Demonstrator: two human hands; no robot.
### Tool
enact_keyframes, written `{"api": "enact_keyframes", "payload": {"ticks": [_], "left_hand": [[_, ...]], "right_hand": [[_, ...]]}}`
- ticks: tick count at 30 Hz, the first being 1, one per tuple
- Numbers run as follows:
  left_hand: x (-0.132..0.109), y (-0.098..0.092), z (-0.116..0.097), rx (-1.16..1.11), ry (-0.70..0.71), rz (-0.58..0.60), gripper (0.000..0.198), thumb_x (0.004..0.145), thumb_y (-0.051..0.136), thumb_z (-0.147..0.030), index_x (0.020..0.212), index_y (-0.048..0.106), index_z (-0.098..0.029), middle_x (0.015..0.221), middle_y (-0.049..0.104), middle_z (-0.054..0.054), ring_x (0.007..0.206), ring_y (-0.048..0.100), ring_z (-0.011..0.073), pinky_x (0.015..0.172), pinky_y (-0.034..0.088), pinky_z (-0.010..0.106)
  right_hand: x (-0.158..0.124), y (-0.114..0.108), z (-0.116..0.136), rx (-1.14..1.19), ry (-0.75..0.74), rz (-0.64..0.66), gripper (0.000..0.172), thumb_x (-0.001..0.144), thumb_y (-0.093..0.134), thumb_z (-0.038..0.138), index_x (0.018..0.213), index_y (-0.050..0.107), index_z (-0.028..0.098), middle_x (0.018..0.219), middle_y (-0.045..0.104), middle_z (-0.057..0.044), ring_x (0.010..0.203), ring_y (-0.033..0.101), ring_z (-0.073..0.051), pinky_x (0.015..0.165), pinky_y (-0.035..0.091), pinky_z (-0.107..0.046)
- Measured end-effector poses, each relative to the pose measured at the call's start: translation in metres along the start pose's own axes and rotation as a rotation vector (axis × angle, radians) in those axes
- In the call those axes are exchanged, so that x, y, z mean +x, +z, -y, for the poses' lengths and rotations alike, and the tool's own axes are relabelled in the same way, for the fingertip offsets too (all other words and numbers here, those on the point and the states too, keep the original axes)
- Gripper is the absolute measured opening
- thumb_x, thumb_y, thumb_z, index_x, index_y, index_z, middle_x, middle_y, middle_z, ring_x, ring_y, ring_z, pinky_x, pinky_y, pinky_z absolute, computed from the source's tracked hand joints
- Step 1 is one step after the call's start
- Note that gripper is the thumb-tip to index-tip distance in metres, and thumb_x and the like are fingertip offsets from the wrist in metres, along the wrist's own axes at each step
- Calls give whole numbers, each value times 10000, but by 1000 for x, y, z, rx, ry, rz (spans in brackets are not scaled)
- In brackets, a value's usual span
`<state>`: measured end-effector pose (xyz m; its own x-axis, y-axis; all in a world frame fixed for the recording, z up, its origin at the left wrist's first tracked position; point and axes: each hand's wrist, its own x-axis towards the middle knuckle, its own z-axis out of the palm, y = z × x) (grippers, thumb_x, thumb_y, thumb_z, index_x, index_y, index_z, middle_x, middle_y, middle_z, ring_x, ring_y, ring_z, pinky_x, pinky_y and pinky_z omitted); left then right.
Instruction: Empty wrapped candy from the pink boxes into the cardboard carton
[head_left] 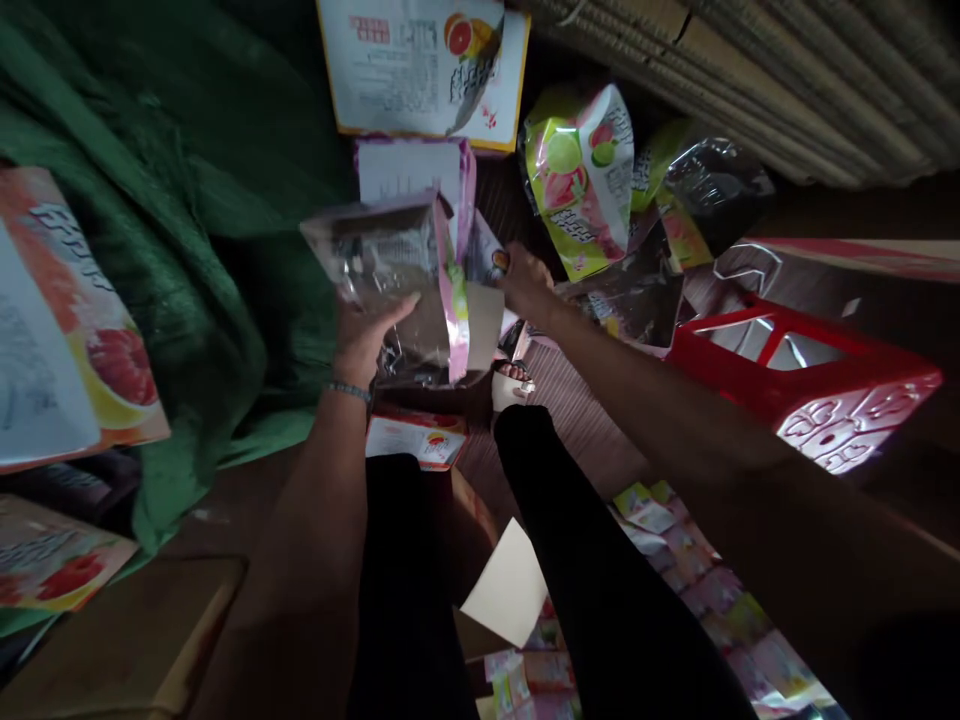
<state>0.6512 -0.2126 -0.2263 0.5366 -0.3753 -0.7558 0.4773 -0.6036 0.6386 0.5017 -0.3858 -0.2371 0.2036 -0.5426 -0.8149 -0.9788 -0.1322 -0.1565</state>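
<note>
A clear plastic package (405, 300) with a pink and green printed edge is tilted in front of me, in the middle of the head view. My left hand (367, 330) grips its near left side, thumb lying across the clear face. On the package's other side, my right hand (529, 280) has its fingers curled closed beside a purple printed piece (481, 248); what they pinch is partly hidden. Just beyond stands a purple-edged box (412, 170). A white box with a yellow edge and fruit print (420, 70) lies behind that.
Fruit-printed green bags (581, 180) lie at the back right, below stacked cardboard (720, 70). A red plastic stool (810, 375) lies to the right. Green sheeting (187, 230) and a fruit-printed box (82, 320) are at left. Several small packets (720, 600) cover the lower right.
</note>
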Motion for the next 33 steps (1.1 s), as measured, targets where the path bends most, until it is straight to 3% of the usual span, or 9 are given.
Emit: {"api": "enact_keyframes", "payload": {"ticks": [2,4,8,11,16,20,25,29,33], "left_hand": [[-32,-15,19,-128,-72,-2,489,565,944,-463,914,742,-186,1075,809,62,1064,759,306,1010,613,475],[-66,-25,49,-244,-208,-116,479,515,952,-439,889,737,-230,982,809,18,974,770,274,898,645,413],[-117,-20,124,-389,-419,-290,490,524,920,-432,947,724,-279,993,803,-15,1081,757,279,927,634,385],[-118,4,167,-514,-532,-296,465,565,923,-367,970,738,-235,1028,805,30,1244,707,309,1080,569,409],[-73,38,196,-596,-520,-199,331,576,938,-173,869,783,-184,1117,807,63,1360,629,306,1168,508,407],[-54,45,187,-686,-534,-200,403,528,958,-246,879,775,-170,1008,815,42,1152,721,271,1086,554,413],[-78,41,145,-777,-550,-78,508,370,1025,-359,756,762,-160,840,796,41,919,754,235,997,569,388],[-108,24,93,-759,-475,-54,576,308,1049,-366,772,781,-155,831,791,50,798,734,217,946,579,417],[-149,-23,16,-658,-289,171,543,425,1051,-383,834,794,-135,910,799,111,821,734,245,935,593,448]], "right_hand": [[-34,5,-5,-23,-51,92,378,908,723,237,1251,596,143,1117,674,-111,1037,640,-273,924,497,-386],[-58,17,-15,-40,-152,181,348,831,768,201,1142,616,165,1074,687,-84,1013,641,-271,941,506,-398],[-55,41,-36,-161,-379,233,469,686,886,150,1091,649,152,1410,583,-178,1355,489,-373,1158,406,-516],[-17,47,-41,-322,-452,181,534,654,914,69,1139,697,115,1656,320,-213,1535,240,-434,1233,285,-580],[38,44,-33,-471,-280,213,622,816,895,261,1394,689,159,1616,354,-203,1361,489,-370,1110,443,-478],[42,39,-19,-610,-225,338,548,925,789,349,1433,680,177,1433,590,-161,1306,568,-315,1060,481,-364],[-3,32,-5,-662,-162,292,419,1013,556,180,1400,695,99,1314,680,-236,1231,660,-338,977,507,-373],[-53,22,-19,-541,-46,163,412,972,502,224,1295,756,190,1235,721,-223,1136,708,-311,862,523,-390],[-118,1,-32,-161,46,-113,350,706,605,387,997,795,347,859,748,-152,818,717,-317,733,517,-443]]}}
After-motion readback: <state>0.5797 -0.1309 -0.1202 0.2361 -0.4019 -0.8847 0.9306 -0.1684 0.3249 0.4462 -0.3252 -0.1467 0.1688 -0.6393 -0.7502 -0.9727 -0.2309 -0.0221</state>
